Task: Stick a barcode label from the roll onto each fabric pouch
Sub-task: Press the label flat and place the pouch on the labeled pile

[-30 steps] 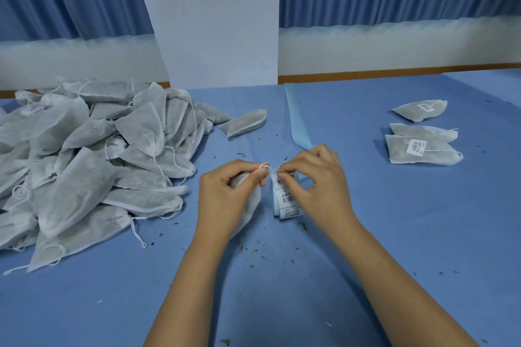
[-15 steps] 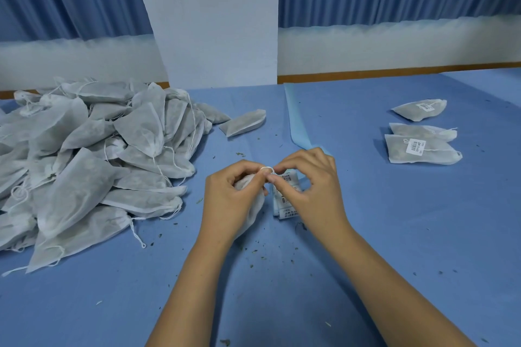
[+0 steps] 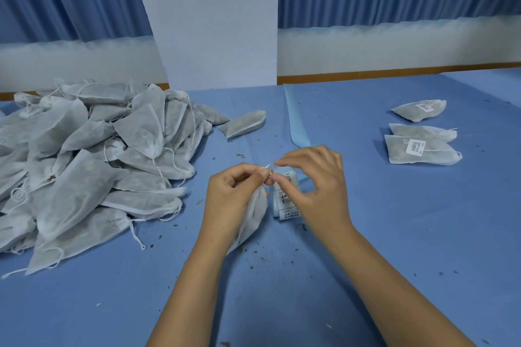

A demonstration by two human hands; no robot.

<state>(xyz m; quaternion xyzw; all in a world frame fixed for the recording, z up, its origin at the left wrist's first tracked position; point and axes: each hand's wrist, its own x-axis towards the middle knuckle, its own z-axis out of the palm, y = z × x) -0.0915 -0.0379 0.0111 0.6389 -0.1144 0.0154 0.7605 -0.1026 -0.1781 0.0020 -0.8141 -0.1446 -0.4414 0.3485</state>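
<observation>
At table [image 3: 394,234] centre, left hand [image 3: 234,194] grips a fabric pouch [image 3: 253,220] by its neck; right hand [image 3: 318,186] pinches a white bit [image 3: 267,167] at its top — label or string, unclear. The label roll [image 3: 286,203] lies just beside.

2 forearms angled inward, left hand [image 3: 234,194] curled, right hand [image 3: 321,189] fingertips pinching

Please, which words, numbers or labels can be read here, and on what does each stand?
Label roll: barcodes and print, too blurred to read.
Label on near right pouch: barcode, print too small to read.
Label on far right pouch: too small to read.
</observation>
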